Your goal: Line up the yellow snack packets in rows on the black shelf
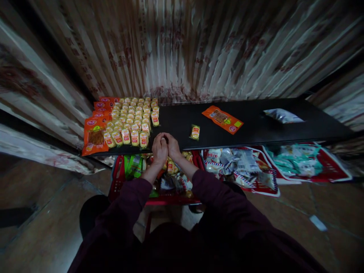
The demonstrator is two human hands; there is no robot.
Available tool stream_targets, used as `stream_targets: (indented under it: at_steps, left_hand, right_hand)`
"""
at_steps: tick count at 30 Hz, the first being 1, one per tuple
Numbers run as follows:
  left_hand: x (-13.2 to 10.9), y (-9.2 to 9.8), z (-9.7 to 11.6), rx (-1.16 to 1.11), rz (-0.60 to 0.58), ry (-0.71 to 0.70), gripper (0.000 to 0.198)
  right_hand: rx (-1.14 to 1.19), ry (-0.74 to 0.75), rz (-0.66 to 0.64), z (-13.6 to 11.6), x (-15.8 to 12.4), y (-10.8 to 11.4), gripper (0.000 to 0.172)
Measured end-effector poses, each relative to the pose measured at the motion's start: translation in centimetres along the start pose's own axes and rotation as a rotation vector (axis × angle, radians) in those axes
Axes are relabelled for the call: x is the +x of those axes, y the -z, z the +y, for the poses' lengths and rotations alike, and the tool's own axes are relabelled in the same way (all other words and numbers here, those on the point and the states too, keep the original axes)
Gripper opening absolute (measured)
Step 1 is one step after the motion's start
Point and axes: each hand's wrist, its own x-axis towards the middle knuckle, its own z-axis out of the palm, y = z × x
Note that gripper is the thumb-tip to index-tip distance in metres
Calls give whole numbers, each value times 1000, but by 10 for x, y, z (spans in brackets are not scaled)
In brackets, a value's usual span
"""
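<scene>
My left hand (160, 148) and my right hand (172, 146) meet at the front edge of the black shelf (182, 117). Their fingers are curled in and touch each other; whatever lies within them, if anything, is hidden. To the left of my hands stand close rows of small yellow wrapped cakes (135, 138). A single wrapped cake (195, 132) lies apart, to the right of my right hand. Below my wrists is a red basket (115, 182) with mixed packaged snacks, among them green packs (133, 165) and more yellow cakes.
Orange snack packets (95, 134) overlap at the shelf's left end. Another orange packet (222, 119) and a silvery packet (283, 115) lie farther right. Below the shelf's right half, one red basket (275, 189) holds white packets and another (338, 170) teal ones. A patterned curtain (182, 49) hangs behind.
</scene>
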Motion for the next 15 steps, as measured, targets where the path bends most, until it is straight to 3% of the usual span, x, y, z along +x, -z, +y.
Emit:
stream_targets:
  at_steps: [7, 15]
  left_hand:
    - [-61, 8, -13, -36, -36, 3, 35]
    - [-112, -17, -68, -18, -202, 388, 27]
  right_hand:
    - [3, -2, -30, 8, -64, 6, 36]
    - [-186, -258, -304, 51, -118, 2, 36]
